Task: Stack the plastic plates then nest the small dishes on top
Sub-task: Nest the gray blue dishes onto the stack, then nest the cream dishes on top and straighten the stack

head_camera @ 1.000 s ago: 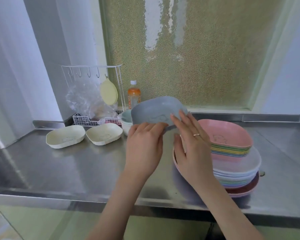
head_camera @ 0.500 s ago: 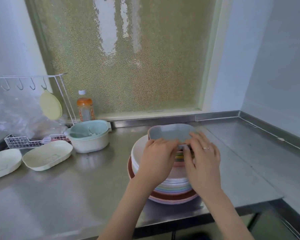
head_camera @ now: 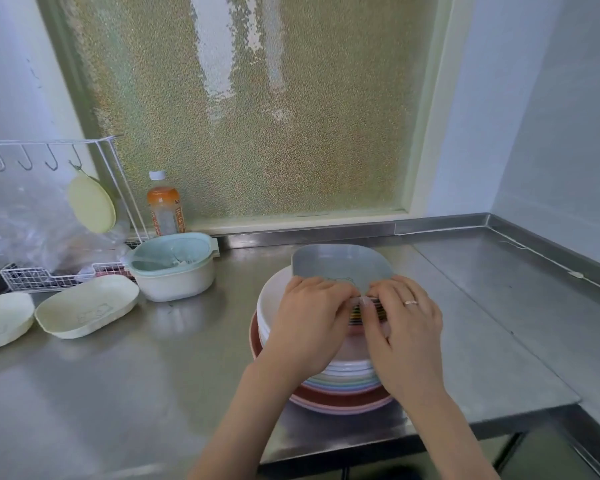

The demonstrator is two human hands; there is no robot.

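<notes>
A stack of round plastic plates (head_camera: 340, 398) in pink, brown, pastel and white stands near the front edge of the steel counter. On it sits a pile of small coloured dishes (head_camera: 359, 310), topped by a grey-blue dish (head_camera: 340, 263). My left hand (head_camera: 309, 323) and my right hand (head_camera: 402, 327) both rest on the near rim of the grey-blue dish, fingertips curled over its edge. Two cream small dishes lie on the counter at the left, the nearer cream dish (head_camera: 85, 306) and the other cream dish (head_camera: 0, 318).
A teal strainer in a cream bowl (head_camera: 174, 270) stands behind the cream dishes. A white wire rack (head_camera: 49, 275) with hooks, a plastic bag and a hanging yellow lid is at the far left, an orange drink bottle (head_camera: 165, 209) beside it. The counter (head_camera: 482, 306) ends at the right wall.
Both hands brought the grey-blue dish down from mid-air onto the pile of small dishes. The view has turned right and closer to the stack.
</notes>
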